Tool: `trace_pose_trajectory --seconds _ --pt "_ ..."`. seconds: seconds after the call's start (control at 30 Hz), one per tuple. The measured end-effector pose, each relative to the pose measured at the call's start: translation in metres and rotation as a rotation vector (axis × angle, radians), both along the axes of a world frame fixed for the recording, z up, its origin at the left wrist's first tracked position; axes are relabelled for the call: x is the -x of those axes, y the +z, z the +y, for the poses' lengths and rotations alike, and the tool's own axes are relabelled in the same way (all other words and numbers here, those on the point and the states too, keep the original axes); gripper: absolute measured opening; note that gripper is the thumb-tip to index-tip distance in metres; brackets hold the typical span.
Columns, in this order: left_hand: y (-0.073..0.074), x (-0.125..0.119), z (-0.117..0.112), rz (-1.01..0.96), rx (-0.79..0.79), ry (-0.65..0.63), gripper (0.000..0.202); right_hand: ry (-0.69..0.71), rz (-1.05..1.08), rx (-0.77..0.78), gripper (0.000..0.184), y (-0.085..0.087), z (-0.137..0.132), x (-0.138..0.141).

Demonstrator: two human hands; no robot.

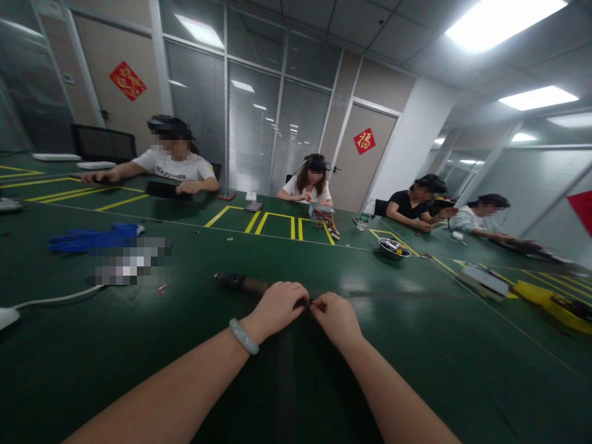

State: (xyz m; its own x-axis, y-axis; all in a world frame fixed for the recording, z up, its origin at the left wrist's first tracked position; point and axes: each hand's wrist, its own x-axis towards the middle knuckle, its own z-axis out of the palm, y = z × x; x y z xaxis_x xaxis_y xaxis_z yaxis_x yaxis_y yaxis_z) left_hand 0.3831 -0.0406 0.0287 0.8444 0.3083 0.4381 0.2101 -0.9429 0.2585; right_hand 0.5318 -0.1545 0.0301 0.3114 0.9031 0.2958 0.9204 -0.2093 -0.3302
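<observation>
My left hand (281, 303), with a pale bangle (243, 336) at the wrist, is closed with its fingertips curled down. Close by on its right, my right hand (338, 317) is closed in a pinch. The fingertips of both hands almost meet over something small and dark, too hidden to name. Just beyond my left hand a dark cylindrical tool (232, 282) lies on the green tabletop (194, 333), its narrow end pointing left. My left hand covers its right end, and whether it touches the tool I cannot tell.
A blue glove (95, 239) and a white cable (58, 297) lie left. A metal bowl (393, 248) of small parts and a water bottle (365, 217) stand beyond, right. Further right are a pale box (483, 282) and a yellow tray (539, 300). Several people sit opposite.
</observation>
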Motion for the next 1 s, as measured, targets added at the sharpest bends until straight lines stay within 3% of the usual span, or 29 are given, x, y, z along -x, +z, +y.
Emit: trace_pose_trajectory --seconds 0.67,1.0 --pt "-0.0029 -0.0005 0.0017 -0.003 0.012 0.0 0.013 -0.089 0.111 0.032 0.015 0.0043 -0.0016 0.0031" --pt "-0.0004 0.0015 0.0002 -0.024 0.02 -0.011 0.009 -0.034 -0.029 0.039 0.012 0.0068 -0.0016 0.0036"
